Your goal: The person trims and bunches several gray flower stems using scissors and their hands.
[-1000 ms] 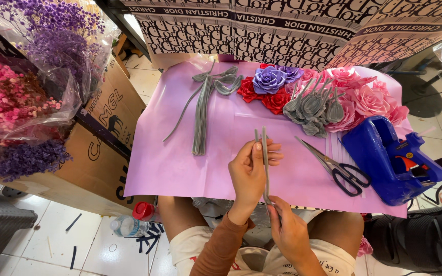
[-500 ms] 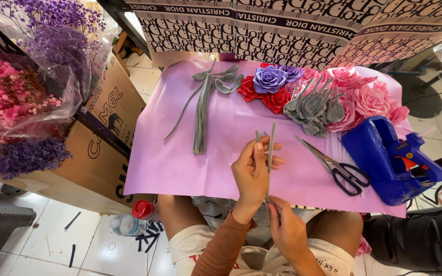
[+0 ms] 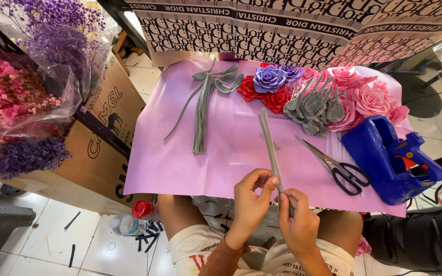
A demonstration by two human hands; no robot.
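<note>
Both hands hold a pair of thin grey stems (image 3: pixel 269 145) over the near edge of a pink paper sheet (image 3: pixel 180 158). My left hand (image 3: pixel 251 197) pinches the stems from the left side. My right hand (image 3: pixel 299 220) grips their lower end just below. The stems point up and away from me, their tips over the sheet. Black-handled scissors (image 3: pixel 336 166) lie on the sheet to the right of the stems. A blue glue gun (image 3: pixel 387 158) rests further right.
A bundle of grey stems with leaves (image 3: pixel 203 110) lies on the sheet's left half. Red, purple and pink fabric roses (image 3: pixel 308 92) and grey leaf pieces line the far edge. Bagged dried pink and purple flowers (image 3: pixel 16 102) and a cardboard box (image 3: pixel 95 153) stand left.
My left hand has slid down from the middle of the stems to near their lower end. The stems now stick out longer and lean slightly left.
</note>
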